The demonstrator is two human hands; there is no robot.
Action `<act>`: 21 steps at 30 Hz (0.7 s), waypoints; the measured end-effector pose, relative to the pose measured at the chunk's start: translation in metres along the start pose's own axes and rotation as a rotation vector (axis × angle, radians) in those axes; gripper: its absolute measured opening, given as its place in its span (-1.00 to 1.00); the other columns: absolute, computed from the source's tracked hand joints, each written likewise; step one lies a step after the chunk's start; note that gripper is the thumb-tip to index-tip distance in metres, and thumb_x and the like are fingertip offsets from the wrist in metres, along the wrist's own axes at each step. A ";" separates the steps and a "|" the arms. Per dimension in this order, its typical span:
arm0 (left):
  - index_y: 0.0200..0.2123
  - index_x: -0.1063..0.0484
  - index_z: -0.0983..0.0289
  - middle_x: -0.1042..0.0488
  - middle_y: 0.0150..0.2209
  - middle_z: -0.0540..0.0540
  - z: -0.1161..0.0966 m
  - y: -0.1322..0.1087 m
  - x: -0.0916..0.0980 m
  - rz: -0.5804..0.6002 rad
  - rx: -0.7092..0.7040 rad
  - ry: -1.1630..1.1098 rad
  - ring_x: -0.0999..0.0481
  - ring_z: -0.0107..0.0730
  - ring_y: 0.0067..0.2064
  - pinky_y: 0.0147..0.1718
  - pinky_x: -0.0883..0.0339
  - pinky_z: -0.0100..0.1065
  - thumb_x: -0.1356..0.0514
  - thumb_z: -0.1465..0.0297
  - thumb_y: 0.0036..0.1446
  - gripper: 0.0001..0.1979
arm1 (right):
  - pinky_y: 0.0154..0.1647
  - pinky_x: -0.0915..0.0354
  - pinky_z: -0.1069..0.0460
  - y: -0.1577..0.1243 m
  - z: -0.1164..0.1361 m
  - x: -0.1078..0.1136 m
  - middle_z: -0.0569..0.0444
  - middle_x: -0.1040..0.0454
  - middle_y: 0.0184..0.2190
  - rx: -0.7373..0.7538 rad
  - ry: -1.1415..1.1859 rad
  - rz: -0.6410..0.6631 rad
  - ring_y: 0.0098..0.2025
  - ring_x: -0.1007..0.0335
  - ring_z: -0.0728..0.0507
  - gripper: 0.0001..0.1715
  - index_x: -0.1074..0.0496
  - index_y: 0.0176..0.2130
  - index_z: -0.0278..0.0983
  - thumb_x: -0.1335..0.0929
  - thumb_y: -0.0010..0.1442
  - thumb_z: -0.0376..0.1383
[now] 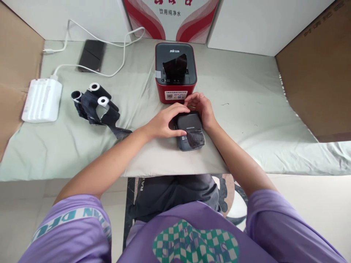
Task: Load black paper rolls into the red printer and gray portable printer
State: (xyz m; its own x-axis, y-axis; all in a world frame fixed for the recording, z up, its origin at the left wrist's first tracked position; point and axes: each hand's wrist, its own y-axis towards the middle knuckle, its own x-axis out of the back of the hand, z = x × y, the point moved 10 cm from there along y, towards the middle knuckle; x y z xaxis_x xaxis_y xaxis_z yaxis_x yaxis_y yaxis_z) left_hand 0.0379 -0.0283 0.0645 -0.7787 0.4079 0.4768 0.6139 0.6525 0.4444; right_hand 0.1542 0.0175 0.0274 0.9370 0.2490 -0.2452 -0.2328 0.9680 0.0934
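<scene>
A small dark portable printer [189, 122] lies on the cloth near the table's front edge, with a strip of black paper [196, 138] hanging over its near end. My left hand [167, 122] grips it from the left, thumb on the near side and fingers reaching to its far edge. Curled around the far right corner is my right hand [204, 109], its fingertips partly hidden behind the printer. Just beyond both hands stands a larger red and black printer [175, 89], with black paper [177, 65] sticking up from its top slot.
Several rolls of black paper [94, 104] lie left of my left forearm. Farther left are a white power bank [42, 100] with a white cable [90, 67] and a black phone [92, 55]. Cardboard [315, 69] walls the right side; a red and white box [170, 22] stands behind.
</scene>
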 end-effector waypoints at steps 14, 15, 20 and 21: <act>-0.26 -0.37 0.18 -0.47 -0.36 -0.01 0.037 -0.021 0.045 -0.564 0.302 0.167 -0.47 -0.46 -0.40 -0.41 -0.36 -0.39 -0.19 0.03 0.35 -0.66 | -0.12 -0.43 -0.05 0.004 0.012 0.017 0.12 -0.36 -0.36 0.163 -0.264 -0.092 -0.22 -0.40 -0.11 -0.32 -0.41 -0.29 -0.20 -0.30 0.23 0.35; -0.29 -0.36 0.19 -0.45 -0.37 -0.01 0.031 -0.021 0.046 -0.574 0.277 0.213 -0.45 -0.46 -0.39 -0.41 -0.35 -0.39 -0.21 0.05 0.34 -0.67 | -0.13 -0.42 -0.04 0.004 0.013 0.018 0.13 -0.34 -0.37 0.172 -0.277 -0.095 -0.24 -0.38 -0.10 -0.34 -0.40 -0.30 -0.20 -0.31 0.24 0.33; -0.35 -0.46 0.22 -0.43 -0.28 0.10 0.001 -0.013 0.034 -0.426 0.080 0.347 -0.44 -0.35 -0.29 -0.30 -0.40 -0.28 -0.22 0.07 0.31 -0.65 | -0.19 -0.40 -0.02 0.001 0.024 0.022 0.14 -0.27 -0.43 0.197 -0.352 -0.148 -0.30 -0.32 -0.07 -0.37 -0.35 -0.34 -0.20 -0.33 0.25 0.30; -0.34 -0.51 0.21 -0.42 -0.27 0.11 -0.004 -0.012 0.028 -0.365 0.035 0.349 -0.44 -0.32 -0.27 -0.28 -0.41 -0.24 -0.21 0.05 0.31 -0.65 | -0.19 -0.40 -0.02 0.000 0.027 0.022 0.15 -0.26 -0.44 0.205 -0.370 -0.165 -0.31 -0.31 -0.07 -0.36 -0.35 -0.36 -0.20 -0.33 0.23 0.30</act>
State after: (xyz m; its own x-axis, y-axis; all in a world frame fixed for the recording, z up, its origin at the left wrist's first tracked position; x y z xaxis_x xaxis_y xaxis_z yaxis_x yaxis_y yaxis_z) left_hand 0.0096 -0.0269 0.0752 -0.8482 -0.0852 0.5227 0.2998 0.7364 0.6065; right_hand 0.1819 0.0219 0.0484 0.9960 0.0281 0.0854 -0.0511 0.9585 0.2805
